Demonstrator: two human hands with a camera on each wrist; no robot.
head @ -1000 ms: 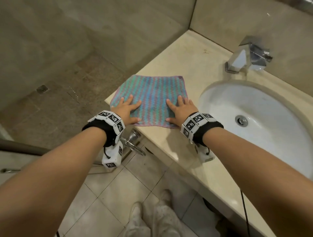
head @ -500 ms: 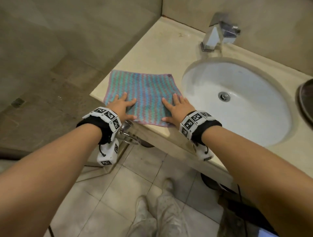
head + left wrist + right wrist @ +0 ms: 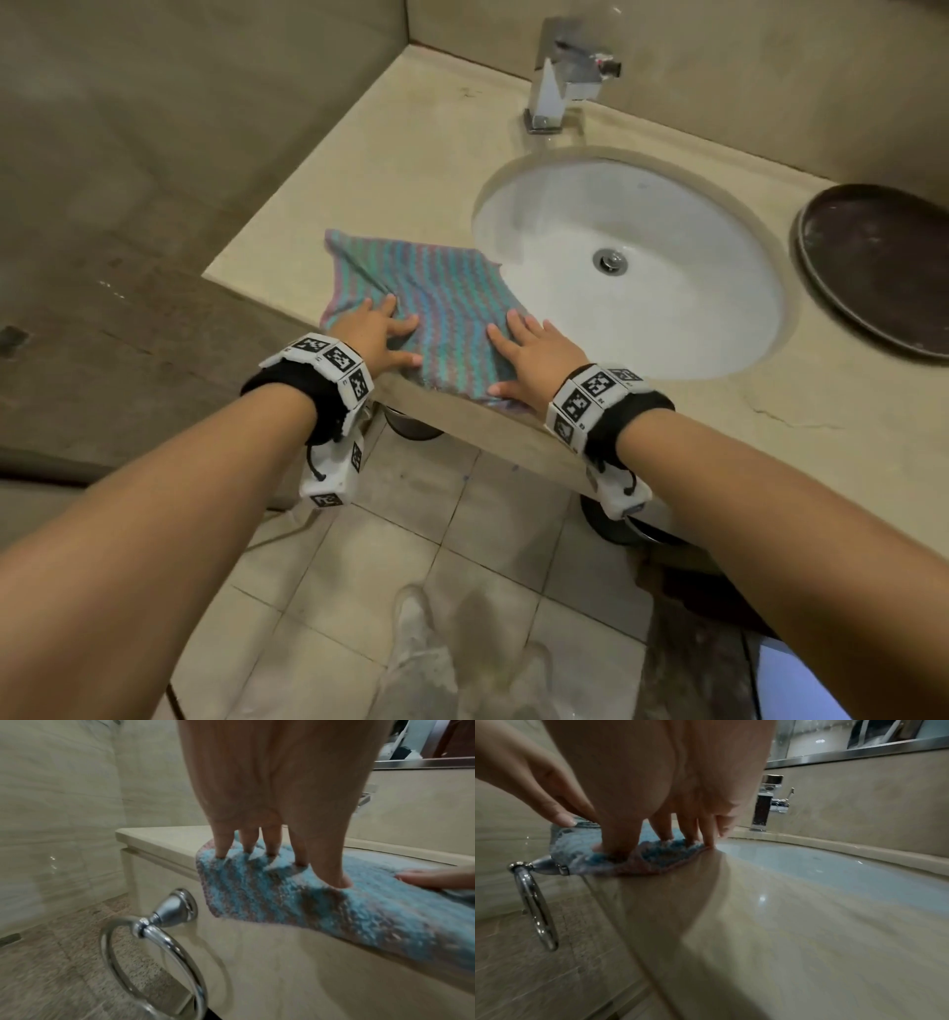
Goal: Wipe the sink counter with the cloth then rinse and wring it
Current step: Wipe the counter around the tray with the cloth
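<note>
A striped blue, green and pink cloth [image 3: 431, 303] lies spread on the beige counter [image 3: 390, 169], its near edge [image 3: 334, 908] hanging a little over the counter's front and its far right corner at the sink rim. My left hand [image 3: 377, 329] presses flat on the cloth's near left part, fingers [image 3: 246, 845] straight and dug into the pile. My right hand [image 3: 534, 354] presses on the near right part of the cloth [image 3: 634, 850], fingers spread, just left of the white oval sink [image 3: 631, 257]. The cloth bunches slightly by the left fingers.
A chrome faucet [image 3: 565, 77] stands behind the sink. A dark round tray [image 3: 878, 267] lies on the counter at the right. A chrome towel ring [image 3: 154, 943] hangs on the counter's front below my left hand. Tiled floor and my feet are below.
Both hands have slid the cloth to the right along the counter front, from the left corner toward the sink. The cloth now wrinkles and reaches the sink rim.
</note>
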